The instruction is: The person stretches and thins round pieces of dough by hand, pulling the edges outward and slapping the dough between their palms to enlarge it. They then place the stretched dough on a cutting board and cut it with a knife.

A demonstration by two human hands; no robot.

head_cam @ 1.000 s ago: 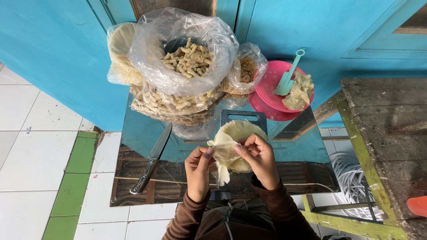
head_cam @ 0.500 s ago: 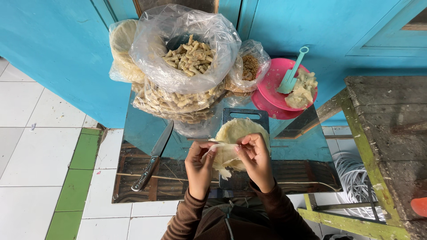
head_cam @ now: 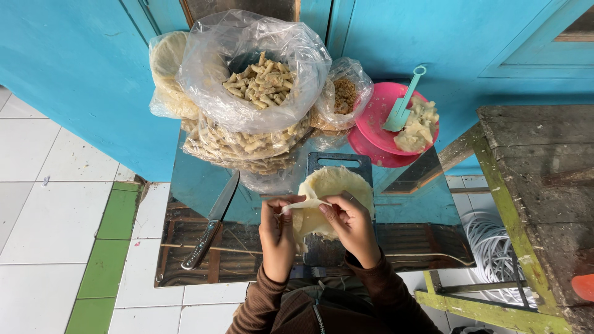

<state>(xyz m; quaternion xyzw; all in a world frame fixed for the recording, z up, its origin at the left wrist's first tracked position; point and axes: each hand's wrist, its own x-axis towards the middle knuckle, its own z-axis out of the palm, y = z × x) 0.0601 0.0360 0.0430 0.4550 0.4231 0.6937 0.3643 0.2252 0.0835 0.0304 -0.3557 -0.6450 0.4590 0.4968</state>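
Dough is what both hands work on: a thin, pale round wrapper sheet (head_cam: 334,188) lies on a dark cutting board (head_cam: 337,162) at the middle of the glass tabletop (head_cam: 204,179), and its near edge is lifted and folded over. The left hand (head_cam: 276,230) pinches that folded strip at its left end between thumb and fingertips, while the right hand (head_cam: 351,224) is closed on the same strip just beside it, fingers curled over the top. The sheet looks very light, limp and soft, with no stiffness of its own; it sags where it is not held, and I judge it easy to tear or stretch if pulled hard. It may also be slightly tacky, so a light pinch at the rim, with both hands close together as they are, suits it better than a grab at the middle. A knife (head_cam: 212,222) rests on the tabletop well to the left, untouched. Behind the board stand a large clear plastic bag of small rolled pieces (head_cam: 260,83), a smaller bag of brownish filling (head_cam: 343,96) and a pink bowl (head_cam: 377,111) holding a teal scoop (head_cam: 402,102) and pale scraps (head_cam: 421,124).
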